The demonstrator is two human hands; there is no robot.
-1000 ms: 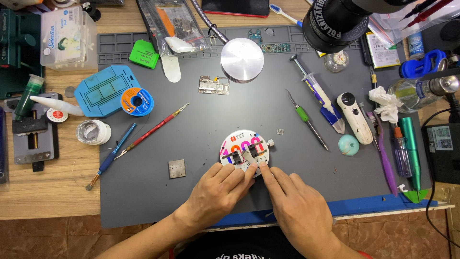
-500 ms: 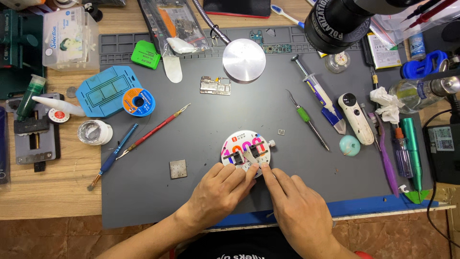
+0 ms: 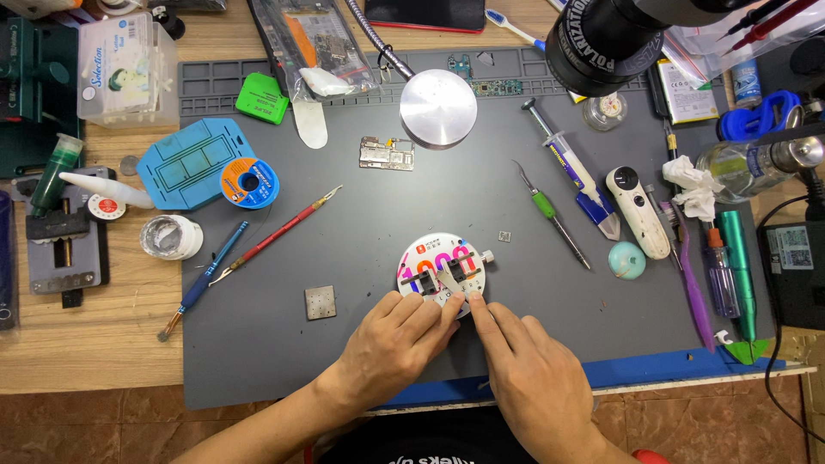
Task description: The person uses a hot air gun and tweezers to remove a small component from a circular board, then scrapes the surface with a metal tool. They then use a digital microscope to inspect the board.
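Observation:
A round white fixture (image 3: 430, 258) with pink and red markings and a small knob on its right side lies on the grey work mat (image 3: 387, 206). My left hand (image 3: 391, 344) rests at its near edge, fingertips touching the fixture. My right hand (image 3: 528, 378) sits beside it, its index finger pressing on a small piece clamped in the fixture's middle. Both hands meet at the fixture's lower rim. I cannot make out the small piece clearly.
A small square metal stencil (image 3: 320, 302) lies left of the hands. Red and blue hand tools (image 3: 258, 245), a solder spool (image 3: 249, 183), a circuit board (image 3: 387, 153), a round metal disc (image 3: 438, 108), green tweezers (image 3: 550, 215), a syringe (image 3: 571, 167) and a microscope lens (image 3: 610, 34) surround the mat.
The hands have barely shifted; the fingertips stay on the fixture's near edge, with the fixture in the same spot.

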